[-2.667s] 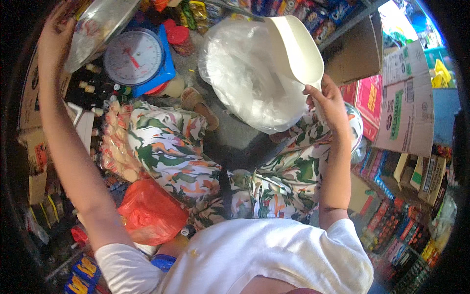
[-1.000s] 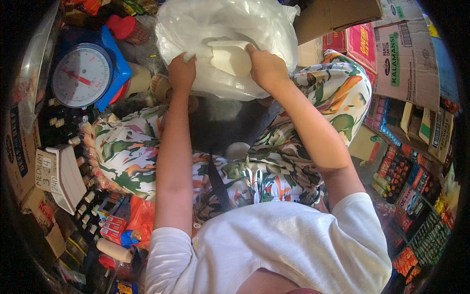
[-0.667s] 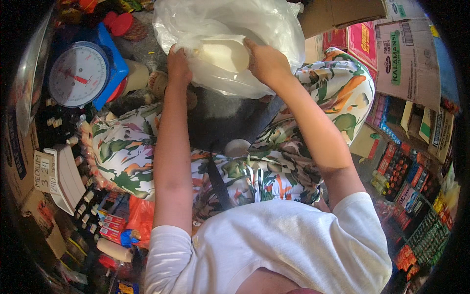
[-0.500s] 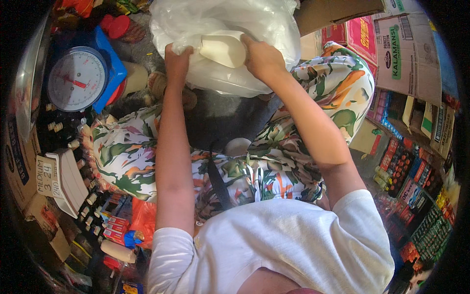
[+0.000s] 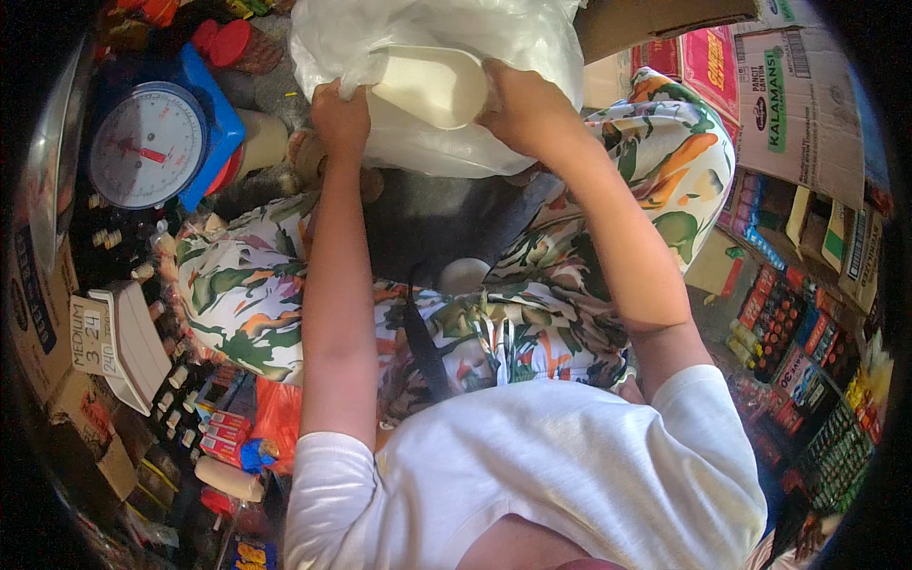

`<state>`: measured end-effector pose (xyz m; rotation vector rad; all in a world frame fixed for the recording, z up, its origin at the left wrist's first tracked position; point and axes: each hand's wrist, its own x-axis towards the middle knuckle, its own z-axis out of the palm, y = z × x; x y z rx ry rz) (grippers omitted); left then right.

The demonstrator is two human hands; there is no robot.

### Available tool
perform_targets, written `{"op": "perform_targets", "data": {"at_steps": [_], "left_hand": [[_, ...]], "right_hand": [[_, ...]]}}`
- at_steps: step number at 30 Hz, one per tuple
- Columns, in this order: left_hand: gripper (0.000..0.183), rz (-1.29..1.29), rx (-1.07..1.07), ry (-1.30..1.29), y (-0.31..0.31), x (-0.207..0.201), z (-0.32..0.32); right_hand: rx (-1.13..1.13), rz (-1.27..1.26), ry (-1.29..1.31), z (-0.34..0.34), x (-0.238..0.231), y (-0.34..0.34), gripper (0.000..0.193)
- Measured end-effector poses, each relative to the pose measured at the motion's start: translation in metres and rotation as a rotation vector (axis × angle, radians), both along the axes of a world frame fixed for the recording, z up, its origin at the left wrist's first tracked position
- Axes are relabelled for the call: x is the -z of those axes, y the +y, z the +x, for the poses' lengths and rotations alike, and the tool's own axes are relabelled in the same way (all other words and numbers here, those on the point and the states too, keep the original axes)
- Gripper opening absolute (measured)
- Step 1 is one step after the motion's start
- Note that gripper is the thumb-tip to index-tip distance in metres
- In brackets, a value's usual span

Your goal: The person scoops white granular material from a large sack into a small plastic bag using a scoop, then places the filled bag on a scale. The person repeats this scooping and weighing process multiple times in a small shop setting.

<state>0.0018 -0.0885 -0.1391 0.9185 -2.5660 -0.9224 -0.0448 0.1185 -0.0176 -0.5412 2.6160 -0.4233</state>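
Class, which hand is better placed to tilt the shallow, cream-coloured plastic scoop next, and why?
Probably the right hand: it grips the scoop, while the left hand clutches translucent white plastic film.

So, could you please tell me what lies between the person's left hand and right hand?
In the head view, the cream scoop lies between the left hand and the right hand, with the whitish plastic bag showing around it.

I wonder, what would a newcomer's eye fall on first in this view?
Probably the cream scoop held in the right hand at top centre, seen against the large translucent plastic bag. Next, likely the blue dial scale at upper left, then the leafy-patterned trousers across the middle.
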Motion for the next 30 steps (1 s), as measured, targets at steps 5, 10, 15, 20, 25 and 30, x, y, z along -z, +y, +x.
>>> {"op": "perform_targets", "data": {"at_steps": [5, 10, 15, 20, 25, 30], "left_hand": [[0.029, 0.471, 0.034, 0.202, 0.001, -0.002, -0.004], [0.031, 0.954, -0.089, 0.378, 0.001, -0.009, -0.009], [0.034, 0.516, 0.079, 0.156, -0.006, -0.007, -0.006], [0.029, 0.220, 0.067, 0.015, -0.015, 0.004, -0.002], [0.029, 0.230, -0.092, 0.067, -0.016, 0.011, -0.003], [0.028, 0.334, -0.029, 0.031, -0.017, -0.002, -0.001]], "right_hand": [[-0.046, 0.106, 0.013, 0.005, 0.017, -0.016, 0.038], [-0.051, 0.118, 0.004, 0.003, 0.022, -0.011, 0.041], [-0.078, 0.102, -0.047, 0.006, 0.032, -0.014, 0.041], [-0.057, 0.039, -0.119, 0.012, 0.050, -0.018, 0.040], [-0.010, -0.003, -0.118, 0.022, 0.064, -0.022, 0.044], [-0.035, -0.066, -0.156, 0.011, 0.086, -0.015, 0.050]]}}
